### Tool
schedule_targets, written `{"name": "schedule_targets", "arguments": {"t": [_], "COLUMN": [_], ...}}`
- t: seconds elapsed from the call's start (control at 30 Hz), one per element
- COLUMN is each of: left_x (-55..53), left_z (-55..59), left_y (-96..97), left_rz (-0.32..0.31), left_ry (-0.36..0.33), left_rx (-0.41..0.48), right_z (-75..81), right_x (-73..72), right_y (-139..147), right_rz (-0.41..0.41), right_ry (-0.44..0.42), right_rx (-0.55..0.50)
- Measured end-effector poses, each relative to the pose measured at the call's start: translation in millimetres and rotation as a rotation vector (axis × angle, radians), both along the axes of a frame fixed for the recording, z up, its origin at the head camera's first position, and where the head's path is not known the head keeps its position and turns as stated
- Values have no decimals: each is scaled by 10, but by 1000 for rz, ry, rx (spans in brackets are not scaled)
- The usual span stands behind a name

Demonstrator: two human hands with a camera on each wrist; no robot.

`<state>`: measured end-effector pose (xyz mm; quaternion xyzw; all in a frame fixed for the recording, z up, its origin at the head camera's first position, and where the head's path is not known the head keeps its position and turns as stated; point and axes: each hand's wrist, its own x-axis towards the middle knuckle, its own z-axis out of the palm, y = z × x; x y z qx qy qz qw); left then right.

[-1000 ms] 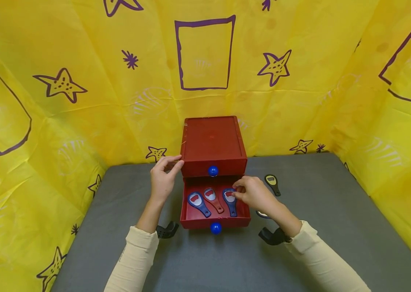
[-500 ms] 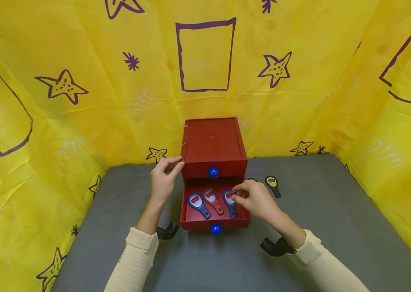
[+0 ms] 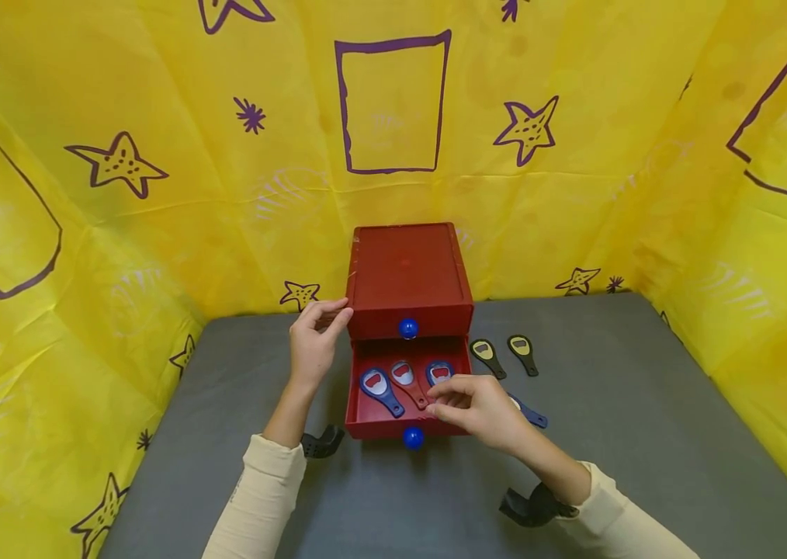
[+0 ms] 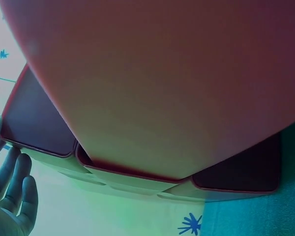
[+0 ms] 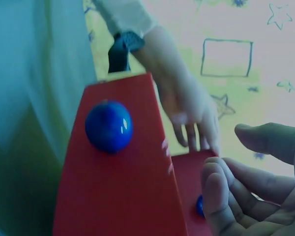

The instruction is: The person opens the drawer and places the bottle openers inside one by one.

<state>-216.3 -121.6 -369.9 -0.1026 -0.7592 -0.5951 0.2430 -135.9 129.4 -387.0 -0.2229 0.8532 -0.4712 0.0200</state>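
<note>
A small red drawer unit (image 3: 407, 268) has its lower drawer (image 3: 365, 425) pulled out. In that drawer lie a blue bottle opener (image 3: 381, 390), a red bottle opener (image 3: 409, 384) and a second blue bottle opener (image 3: 439, 373), its handle hidden behind my right hand (image 3: 484, 407). That hand hovers over the drawer's right front, fingers loosely curled, thumb apart from them, nothing between. With its fingertips my left hand (image 3: 311, 349) touches the unit's left front corner; in the left wrist view its other fingers (image 4: 28, 199) extend loosely.
Two black bottle openers with yellowish faces, a nearer one (image 3: 487, 357) and a farther one (image 3: 522, 354), lie right of the unit. Another blue opener (image 3: 532, 415) is partly covered by my right wrist. Yellow patterned cloth (image 3: 393, 194) stands behind the grey table (image 3: 631, 435).
My right hand has moved toward the drawer's front, off the right-hand blue opener's head, uncovering the nearer black opener. The openers in the drawer and my left hand stay where they were.
</note>
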Motion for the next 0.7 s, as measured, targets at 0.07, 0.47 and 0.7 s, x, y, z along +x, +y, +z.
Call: {"name": "schedule_targets", "arguments": {"t": [0.07,0.47,0.7], "left_x": [-2,-227,-214], "left_z": [-7,-328,-327], "left_y": [2,-95,-84], "left_rz": [2,19,12], "left_ry": [-2,23,32], "left_rx": [1,12,17], "right_z": [-6,-94,-302], "right_x": [40,170,204], "right_y": [-16,-32,50], "right_rz": [23,259,402], "right_ry": [-28,-264,-394], "right_rx": [-11,-32,-10]}}
